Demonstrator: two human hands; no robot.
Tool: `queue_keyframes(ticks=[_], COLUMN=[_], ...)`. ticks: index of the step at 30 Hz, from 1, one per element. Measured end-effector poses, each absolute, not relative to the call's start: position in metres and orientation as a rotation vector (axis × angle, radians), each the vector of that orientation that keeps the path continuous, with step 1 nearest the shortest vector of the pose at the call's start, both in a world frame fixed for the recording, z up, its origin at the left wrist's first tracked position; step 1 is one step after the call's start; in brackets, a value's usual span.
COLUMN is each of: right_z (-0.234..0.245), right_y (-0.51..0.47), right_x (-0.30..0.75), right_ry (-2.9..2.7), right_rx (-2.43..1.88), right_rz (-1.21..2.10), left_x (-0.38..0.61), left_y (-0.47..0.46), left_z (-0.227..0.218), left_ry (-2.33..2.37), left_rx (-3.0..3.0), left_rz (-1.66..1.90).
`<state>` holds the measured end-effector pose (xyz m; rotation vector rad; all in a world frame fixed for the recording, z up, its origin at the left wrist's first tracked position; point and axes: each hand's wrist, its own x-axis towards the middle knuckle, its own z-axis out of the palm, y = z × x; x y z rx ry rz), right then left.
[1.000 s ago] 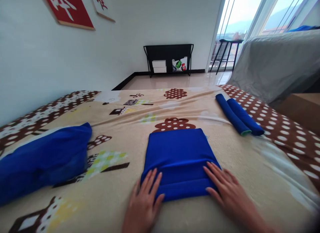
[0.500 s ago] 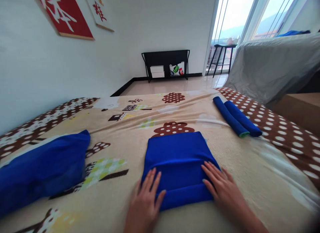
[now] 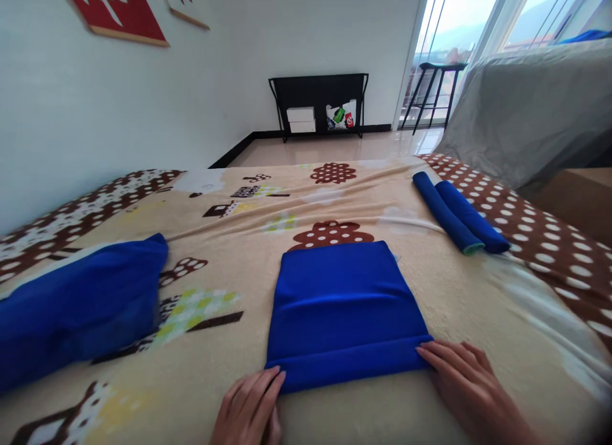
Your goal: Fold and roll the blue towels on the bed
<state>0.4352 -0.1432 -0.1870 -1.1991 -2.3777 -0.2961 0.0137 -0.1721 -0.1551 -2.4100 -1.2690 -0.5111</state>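
Note:
A blue cloth lies folded in a near-square on the blanket, its near edge turned over into a flat band. My left hand is closed at the near left corner of that band, fingers over the cloth and thumb low beside them. At the near right corner, my right hand has its fingers bent together over the end of the band; its thumb is hidden. Two rolled blue cloths lie side by side at the right. A loose, rumpled blue cloth is on the left.
A cream patterned blanket with brown polka-dot borders covers the bed, with soft wrinkles across its middle. Beyond stand a black shelf and a black stool. Covered furniture and a cardboard box are at the right.
Both hands have moved off the cloth's middle, outward and nearer to me, to the ends of the folded band. The cloth lies smoother now. The camera view has tilted down slightly.

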Motion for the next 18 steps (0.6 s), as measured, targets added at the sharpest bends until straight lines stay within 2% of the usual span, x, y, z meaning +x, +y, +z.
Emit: queue_keyframes(ticks=[6,13,18], right_z=[-0.174,-0.163,-0.172], right_y=[-0.119,-0.129,-0.129], right_x=[0.410,0.417,0.387], right_ry=[-2.264,-2.329,-2.125], right_rx=[-1.274,-1.279,-1.469], right_rz=[-0.197,0.063,-0.272], left_x=[0.034,0.012,0.039], left_y=[-0.150,-0.153,-0.150], left_z=[-0.150,-0.144,-0.158], left_ry=[-1.415,-1.496,-1.651], left_rx=[-2.283,-2.554,-2.152], left_rz=[-0.747,-0.664,-0.524])
